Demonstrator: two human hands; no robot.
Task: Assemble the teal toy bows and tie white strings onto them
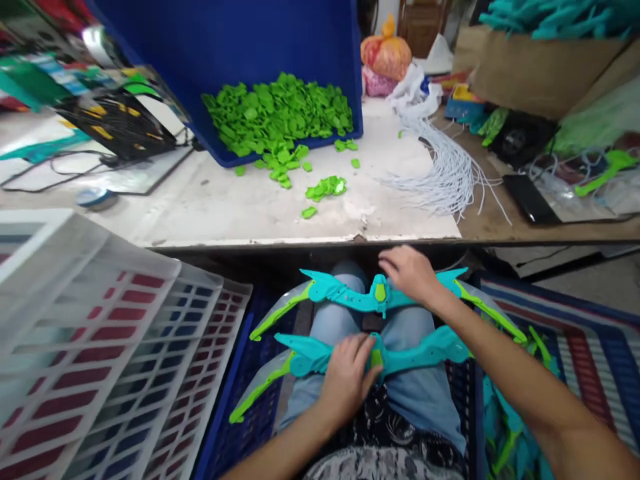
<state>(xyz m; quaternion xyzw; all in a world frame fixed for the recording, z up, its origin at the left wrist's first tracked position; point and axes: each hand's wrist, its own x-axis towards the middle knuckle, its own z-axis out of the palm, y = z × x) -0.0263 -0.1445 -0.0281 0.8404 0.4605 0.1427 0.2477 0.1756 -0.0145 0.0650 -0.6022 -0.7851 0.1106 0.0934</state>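
Note:
Two teal toy bows with lime-green tips lie across my lap. My left hand (349, 375) is curled over the middle of the nearer bow (430, 347), thumb by its green centre piece. My right hand (410, 273) rests on the farther bow (340, 293), fingers bent over it just right of its green centre piece (381, 291). On the white table (225, 207), small green plastic pieces (326, 188) lie loose in front of a tilted blue crate (235, 40) full of them.
White slotted baskets (100, 347) are stacked at my left. A bundle of white strings (450, 173) lies on the table at the right, with a black phone (530, 199) beside it. More teal and green parts (505, 433) fill a blue crate at my right knee.

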